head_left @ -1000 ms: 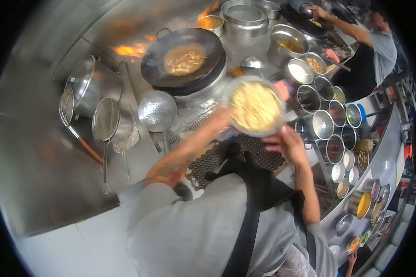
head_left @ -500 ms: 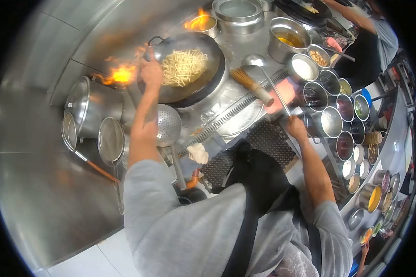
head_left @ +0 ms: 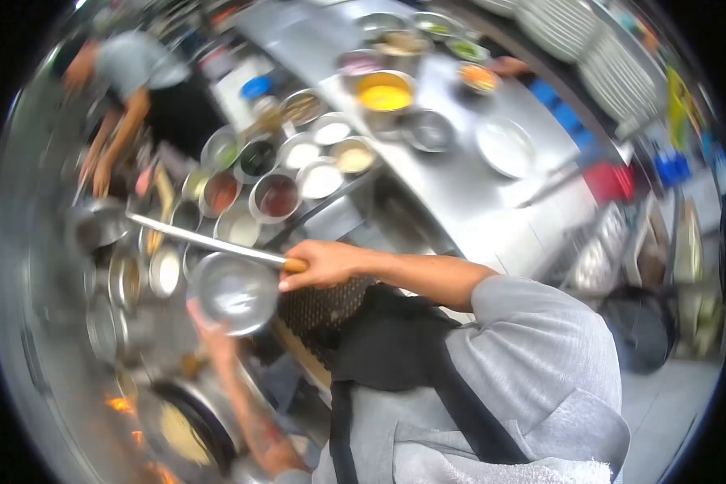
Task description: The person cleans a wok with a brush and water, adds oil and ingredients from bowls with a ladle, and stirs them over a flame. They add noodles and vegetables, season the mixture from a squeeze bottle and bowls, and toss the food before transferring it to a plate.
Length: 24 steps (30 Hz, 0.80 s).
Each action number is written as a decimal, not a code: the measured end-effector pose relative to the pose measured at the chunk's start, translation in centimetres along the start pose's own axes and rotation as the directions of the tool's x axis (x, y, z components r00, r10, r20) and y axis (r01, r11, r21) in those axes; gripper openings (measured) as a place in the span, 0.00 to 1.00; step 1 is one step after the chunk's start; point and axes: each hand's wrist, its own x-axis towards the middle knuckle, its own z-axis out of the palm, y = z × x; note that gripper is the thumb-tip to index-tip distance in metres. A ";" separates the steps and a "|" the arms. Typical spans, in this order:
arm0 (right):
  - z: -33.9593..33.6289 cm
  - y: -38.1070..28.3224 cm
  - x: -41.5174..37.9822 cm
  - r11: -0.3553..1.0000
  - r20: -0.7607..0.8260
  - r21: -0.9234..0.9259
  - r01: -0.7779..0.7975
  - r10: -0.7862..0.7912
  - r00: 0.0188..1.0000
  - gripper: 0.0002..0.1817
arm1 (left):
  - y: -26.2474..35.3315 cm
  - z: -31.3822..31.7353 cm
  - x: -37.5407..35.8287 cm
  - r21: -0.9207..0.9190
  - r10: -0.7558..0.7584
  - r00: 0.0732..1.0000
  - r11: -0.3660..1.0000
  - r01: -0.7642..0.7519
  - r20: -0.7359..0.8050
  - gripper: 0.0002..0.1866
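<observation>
My right hand (head_left: pixel 323 264) is closed round the wooden end of a long metal ladle (head_left: pixel 210 241), whose shaft points left across the pots. Below that shaft, my left hand (head_left: pixel 214 337) grips the lower rim of a shiny metal bowl (head_left: pixel 235 292); its fingers are blurred. The bowl's inside looks bare and reflective. Farther down on the left, the dark wok (head_left: pixel 210 423) holds pale noodles (head_left: pixel 181 433), and neither hand touches it. Blur hides the ladle's far end among the metal containers.
Round containers of sauces and ingredients (head_left: pixel 274 198) crowd beyond my hands. Flames (head_left: pixel 121 403) burn near the wok. A co-worker (head_left: pixel 137 89) bends over at the upper left. A steel counter (head_left: pixel 460 185) holds a yellow-filled pot (head_left: pixel 385 93) and a white plate (head_left: pixel 505 147).
The view has swung right, towards the containers and counter. My left hand has left the wok's rim and now holds a metal bowl. My right hand still holds the ladle, now swung over the containers.
</observation>
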 end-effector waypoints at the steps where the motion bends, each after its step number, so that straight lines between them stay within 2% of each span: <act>1: -2.1 0.6 -2.3 1.000 -0.075 0.019 0.012 -0.011 0.997 0.22 | 3.8 7.9 1.3 0.042 0.074 0.983 0.996 -0.082 0.170 0.20; 2: -4.0 1.1 -4.5 0.982 -0.197 -0.139 0.130 -0.156 0.968 0.22 | 11.6 14.9 1.0 0.090 -0.169 0.920 0.985 0.146 0.353 0.22; 3: -5.5 1.5 -6.5 0.925 -0.274 -0.313 0.216 -0.305 0.912 0.22 | 12.9 23.4 0.9 -0.439 0.206 0.904 0.898 -0.023 0.375 0.26; 4: -6.8 1.9 -8.5 0.922 -0.297 -0.317 0.221 -0.318 0.900 0.22 | 13.6 30.0 2.0 -0.165 0.459 0.813 0.888 -0.428 0.360 0.21; 5: -8.2 1.8 -10.5 0.933 -0.374 -0.313 0.175 -0.291 0.881 0.23 | 11.8 31.7 3.8 -0.169 0.471 0.804 0.882 -0.440 0.362 0.21; 7: -10.6 1.5 -15.0 0.949 -0.488 -0.308 0.064 -0.216 0.846 0.23 | 15.0 44.4 4.2 -0.044 0.455 0.814 0.880 -0.473 0.361 0.24; 8: -12.0 1.2 -17.2 0.950 -0.531 -0.311 -0.006 -0.168 0.831 0.23 | 15.4 47.1 6.9 0.015 0.462 0.817 0.868 -0.497 0.345 0.25; 9: -12.5 1.7 -19.2 0.935 -0.604 -0.355 0.017 -0.243 0.759 0.23 | 18.6 52.2 9.6 0.066 0.476 0.818 0.851 -0.521 0.322 0.27; 10: -12.8 2.4 -21.0 0.920 -0.669 -0.390 0.032 -0.308 0.676 0.23 | 19.8 54.8 12.6 0.118 0.484 0.820 0.836 -0.537 0.305 0.28; 11: -13.3 2.0 -22.9 0.948 -0.690 -0.318 -0.019 -0.217 0.691 0.23 | 28.0 52.3 8.9 0.109 0.507 0.807 0.823 -0.557 0.302 0.28; 12: -13.3 1.8 -24.9 0.970 -0.702 -0.231 -0.072 -0.115 0.703 0.23 | 34.4 46.4 5.6 -0.242 0.090 0.894 0.970 0.021 0.440 0.25; 13: -13.4 1.9 -26.3 0.969 -0.714 -0.236 -0.073 -0.122 0.690 0.23 | 31.2 49.7 8.9 -0.485 0.285 0.847 0.873 -0.037 0.449 0.25; 14: -13.5 2.1 -27.4 0.972 -0.737 -0.207 -0.112 -0.080 0.671 0.22 | 29.6 52.3 12.9 -0.488 0.303 0.837 0.871 -0.050 0.456 0.25; 16: -13.1 2.9 -28.8 0.975 -0.762 -0.169 -0.146 -0.036 0.647 0.21 | 23.3 57.6 18.4 -0.361 0.585 0.612 0.811 -0.461 0.532 0.22; 17: -13.1 3.3 -29.2 0.978 -0.774 -0.145 -0.148 -0.019 0.632 0.22 | 25.8 58.0 17.1 -0.591 0.648 0.589 0.737 -0.327 0.483 0.18; 18: -13.2 3.7 -29.5 0.981 -0.786 -0.119 -0.152 0.000 0.618 0.22 | 28.8 57.7 14.9 -0.594 0.654 0.579 0.734 -0.330 0.487 0.18; 19: -13.2 3.8 -29.6 0.982 -0.786 -0.098 -0.159 0.021 0.617 0.22 | 31.6 56.8 12.3 -0.606 0.390 0.714 0.793 0.060 0.582 0.17; 20: -13.2 3.9 -29.7 0.982 -0.789 -0.092 -0.162 0.027 0.614 0.22 | 33.1 56.5 11.2 -0.560 0.090 0.723 0.700 0.443 0.685 0.16; 21: -13.2 4.0 -29.6 0.983 -0.792 -0.087 -0.163 0.031 0.609 0.22 | 30.7 60.0 14.9 -0.572 0.194 0.635 0.674 0.467 0.748 0.26; 22: -13.3 3.9 -29.4 0.982 -0.795 -0.088 -0.166 0.031 0.606 0.22 | 32.1 59.7 14.5 -0.573 0.195 0.634 0.671 0.470 0.748 0.26; 24: -13.4 4.3 -28.8 0.982 -0.779 -0.088 -0.170 0.038 0.626 0.22 | 35.0 57.4 12.0 -0.364 -0.102 0.699 0.795 0.485 0.708 0.30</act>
